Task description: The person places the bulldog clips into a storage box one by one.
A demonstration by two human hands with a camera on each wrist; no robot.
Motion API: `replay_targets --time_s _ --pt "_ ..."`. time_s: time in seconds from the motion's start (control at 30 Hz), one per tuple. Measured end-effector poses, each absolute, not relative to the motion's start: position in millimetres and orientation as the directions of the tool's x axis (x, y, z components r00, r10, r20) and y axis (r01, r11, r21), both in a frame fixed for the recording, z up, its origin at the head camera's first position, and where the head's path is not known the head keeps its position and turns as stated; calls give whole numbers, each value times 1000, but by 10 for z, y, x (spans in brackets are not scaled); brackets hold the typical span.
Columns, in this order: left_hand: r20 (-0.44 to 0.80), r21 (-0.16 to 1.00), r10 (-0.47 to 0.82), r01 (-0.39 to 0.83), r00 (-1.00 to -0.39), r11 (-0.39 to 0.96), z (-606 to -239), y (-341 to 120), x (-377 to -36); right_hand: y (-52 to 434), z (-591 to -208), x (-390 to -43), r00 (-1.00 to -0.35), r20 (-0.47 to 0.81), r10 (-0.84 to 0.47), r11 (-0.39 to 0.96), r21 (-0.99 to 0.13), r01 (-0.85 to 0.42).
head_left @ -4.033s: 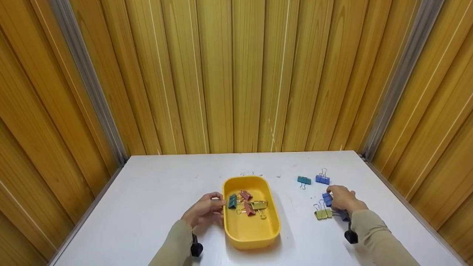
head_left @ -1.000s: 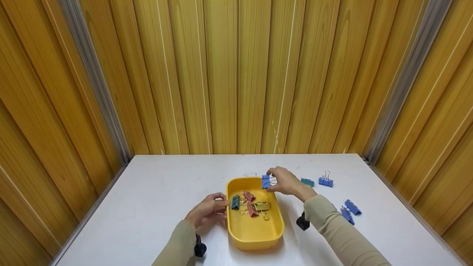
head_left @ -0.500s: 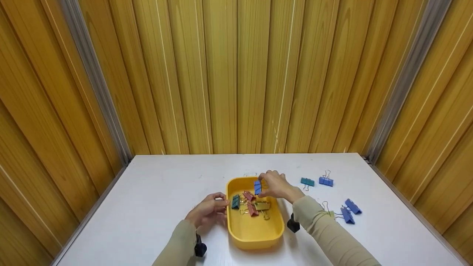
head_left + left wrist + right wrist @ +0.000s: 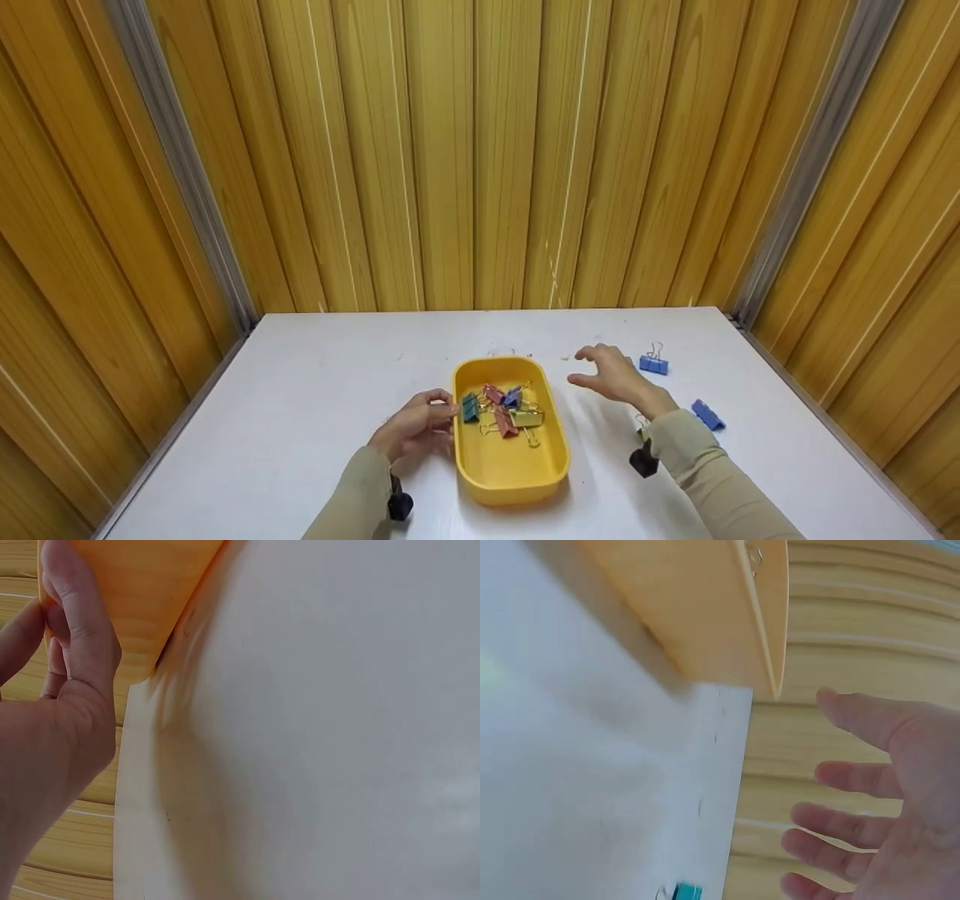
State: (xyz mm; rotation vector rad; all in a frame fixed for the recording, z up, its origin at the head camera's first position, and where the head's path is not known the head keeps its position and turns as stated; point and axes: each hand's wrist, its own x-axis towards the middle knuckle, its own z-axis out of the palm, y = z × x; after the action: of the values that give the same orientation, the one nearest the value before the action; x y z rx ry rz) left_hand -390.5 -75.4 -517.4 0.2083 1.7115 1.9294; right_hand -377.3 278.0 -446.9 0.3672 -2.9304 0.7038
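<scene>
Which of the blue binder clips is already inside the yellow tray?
The blue binder clip lying among the red, green and yellow clips in the yellow tray. The other two blue clips lie on the white table, right of the tray.

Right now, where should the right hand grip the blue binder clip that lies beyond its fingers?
Probably pinch the blue binder clip across its folded blue body, coming from above with the open right hand. Its thin wire handles stick up at the back, and the body lies low on the table.

Yellow tray (image 4: 510, 474) — blue clips (image 4: 654, 365) — white table (image 4: 300, 405)
</scene>
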Motion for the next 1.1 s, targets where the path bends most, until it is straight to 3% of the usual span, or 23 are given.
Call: replay_targets --time_s 0.17,0.53,1.1 --pt "-244 955 473 -294 -846 -35 -5167 -738 -3905 3111 -4488 -3637 -980 117 -158 887 -419 -193" --pt "-242 952 488 -303 -839 -49 -5187 -745 -3914 3439 -4526 -3393 -985 -165 44 949 -303 93" --pt "-241 953 484 -300 -841 -47 -5187 -744 -3904 3475 -4671 -3338 -976 -209 63 942 -310 127"
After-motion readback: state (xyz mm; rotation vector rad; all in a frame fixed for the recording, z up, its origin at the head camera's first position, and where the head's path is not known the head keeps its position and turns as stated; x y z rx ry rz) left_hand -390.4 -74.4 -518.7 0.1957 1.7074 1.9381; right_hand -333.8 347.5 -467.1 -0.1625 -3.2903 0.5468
